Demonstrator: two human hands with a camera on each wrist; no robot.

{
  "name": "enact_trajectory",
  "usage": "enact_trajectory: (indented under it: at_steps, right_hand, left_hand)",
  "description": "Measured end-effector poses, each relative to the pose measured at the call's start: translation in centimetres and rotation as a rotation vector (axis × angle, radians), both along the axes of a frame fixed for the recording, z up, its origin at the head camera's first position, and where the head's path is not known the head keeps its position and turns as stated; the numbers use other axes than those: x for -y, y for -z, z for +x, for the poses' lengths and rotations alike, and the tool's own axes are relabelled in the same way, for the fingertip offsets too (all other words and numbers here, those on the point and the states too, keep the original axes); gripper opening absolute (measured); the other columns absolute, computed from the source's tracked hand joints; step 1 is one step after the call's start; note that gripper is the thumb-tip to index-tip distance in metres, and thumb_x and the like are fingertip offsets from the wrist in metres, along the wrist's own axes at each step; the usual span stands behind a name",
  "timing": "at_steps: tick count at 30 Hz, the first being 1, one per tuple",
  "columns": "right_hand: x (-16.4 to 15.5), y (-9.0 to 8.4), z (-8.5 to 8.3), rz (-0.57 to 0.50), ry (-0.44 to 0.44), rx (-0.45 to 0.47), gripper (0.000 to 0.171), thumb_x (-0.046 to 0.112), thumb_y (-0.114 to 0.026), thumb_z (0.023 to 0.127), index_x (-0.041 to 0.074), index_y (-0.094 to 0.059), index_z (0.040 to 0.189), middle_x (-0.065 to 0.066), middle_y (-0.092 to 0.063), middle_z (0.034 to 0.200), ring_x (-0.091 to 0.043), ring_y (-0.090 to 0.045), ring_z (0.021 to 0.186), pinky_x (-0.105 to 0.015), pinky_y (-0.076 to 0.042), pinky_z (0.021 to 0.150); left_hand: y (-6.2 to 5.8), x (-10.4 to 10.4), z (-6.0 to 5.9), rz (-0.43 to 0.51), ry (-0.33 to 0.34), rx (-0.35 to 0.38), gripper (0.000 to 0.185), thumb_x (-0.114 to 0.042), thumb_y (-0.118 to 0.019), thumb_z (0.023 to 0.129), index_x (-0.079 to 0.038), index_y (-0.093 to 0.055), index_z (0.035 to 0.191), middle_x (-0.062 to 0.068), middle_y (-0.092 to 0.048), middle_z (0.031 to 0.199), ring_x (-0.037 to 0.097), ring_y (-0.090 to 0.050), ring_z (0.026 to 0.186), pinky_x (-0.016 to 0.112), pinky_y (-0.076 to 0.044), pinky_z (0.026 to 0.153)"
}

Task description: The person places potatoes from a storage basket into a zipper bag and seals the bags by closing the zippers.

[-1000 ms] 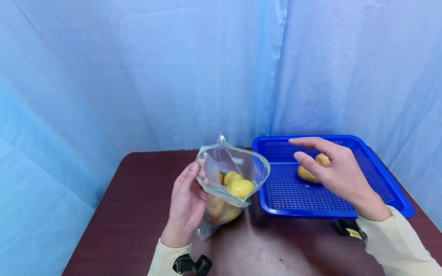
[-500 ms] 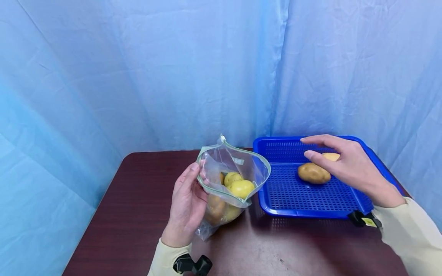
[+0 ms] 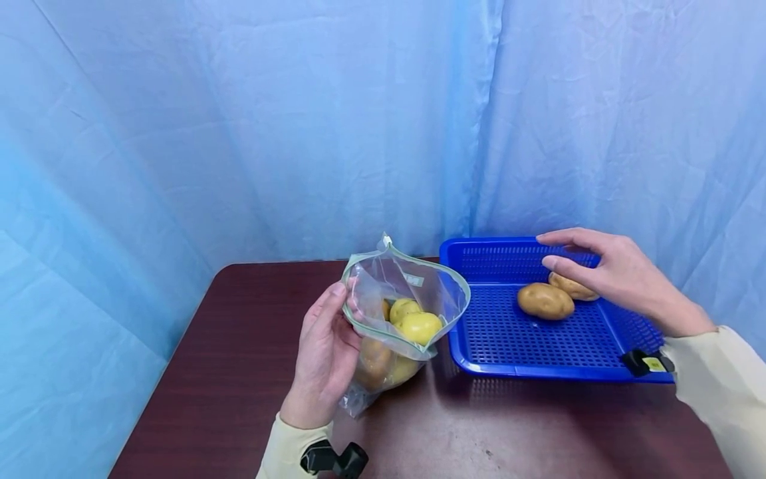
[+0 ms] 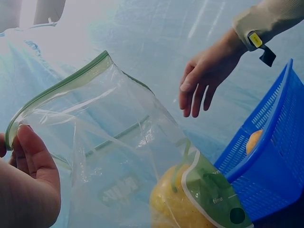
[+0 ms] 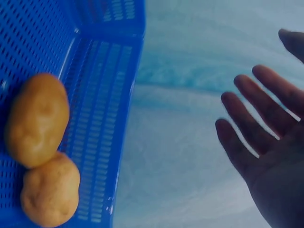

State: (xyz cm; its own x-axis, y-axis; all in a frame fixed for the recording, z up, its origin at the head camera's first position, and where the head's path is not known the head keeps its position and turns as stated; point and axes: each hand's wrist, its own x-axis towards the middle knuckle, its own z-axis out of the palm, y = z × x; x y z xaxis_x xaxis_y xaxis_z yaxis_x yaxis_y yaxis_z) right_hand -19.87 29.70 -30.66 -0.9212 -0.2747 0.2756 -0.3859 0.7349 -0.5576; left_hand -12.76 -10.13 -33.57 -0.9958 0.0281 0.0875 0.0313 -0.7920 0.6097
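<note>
My left hand pinches the green-edged rim of a clear slider zip bag, thumb outside and fingertips showing through the plastic. The bag's mouth gapes wide, and several potatoes lie inside it. Above the right part of a blue plastic basket, my right hand hovers with fingers apart and holds nothing. Beneath and beside it, a smooth brown potato touches a paler potato in the basket. In the right wrist view the right fingers are spread, away from both potatoes.
A dark reddish-brown table bears the bag and the basket, which stand side by side. Light blue curtains hang behind the table and along its sides. A black strap mount sits on the left wrist.
My right hand has moved to the right over the basket, uncovering both potatoes there. The left hand and the bag have stayed almost still.
</note>
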Motion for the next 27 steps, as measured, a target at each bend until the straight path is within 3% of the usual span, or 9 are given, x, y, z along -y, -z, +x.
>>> enact_trajectory:
  at_steps: [8, 13, 20, 27]
  right_hand:
    - [-1.6, 1.0, -1.7, 0.042, -0.017, 0.035, 0.034, 0.036, -0.073, 0.098, 0.038, -0.068, 0.131, 0.002, -0.066, 0.135, 0.004, -0.058, 0.108, -0.008, -0.040, 0.083]
    - [-2.3, 1.6, -2.5, 0.055, -0.007, 0.090, 0.035, 0.039, -0.072, 0.099, 0.036, -0.068, 0.134, -0.001, -0.065, 0.137, -0.001, -0.060, 0.110, -0.009, -0.042, 0.084]
    - [-3.1, 2.4, -3.4, 0.086, -0.007, 0.169, 0.042, 0.044, -0.068, 0.100, 0.029, -0.065, 0.139, -0.005, -0.064, 0.140, -0.025, -0.062, 0.122, -0.016, -0.046, 0.086]
    - [-3.7, 3.9, -4.5, 0.094, -0.018, 0.230, 0.047, 0.047, -0.068, 0.100, 0.023, -0.065, 0.140, -0.007, -0.067, 0.135, -0.020, -0.065, 0.115, -0.022, -0.053, 0.082]
  left_hand:
    - [0.0, -0.1, 0.1, -0.015, -0.007, 0.008, 0.018, -0.010, -0.054, 0.109, -0.007, -0.071, 0.106, -0.003, -0.064, 0.080, 0.003, -0.062, 0.068, 0.013, -0.054, 0.063]
    - [0.1, -0.1, 0.1, -0.017, -0.005, 0.009, 0.018, -0.011, -0.053, 0.109, -0.007, -0.071, 0.106, -0.003, -0.065, 0.080, 0.003, -0.062, 0.068, 0.013, -0.054, 0.063]
    - [0.2, 0.0, 0.0, -0.013, -0.003, 0.002, 0.019, -0.010, -0.053, 0.109, -0.007, -0.071, 0.106, -0.003, -0.064, 0.079, 0.003, -0.062, 0.067, 0.013, -0.054, 0.063]
    - [0.2, 0.0, 0.0, -0.007, 0.004, 0.007, 0.018, -0.010, -0.054, 0.108, -0.007, -0.071, 0.106, -0.003, -0.065, 0.080, 0.003, -0.063, 0.068, 0.014, -0.055, 0.064]
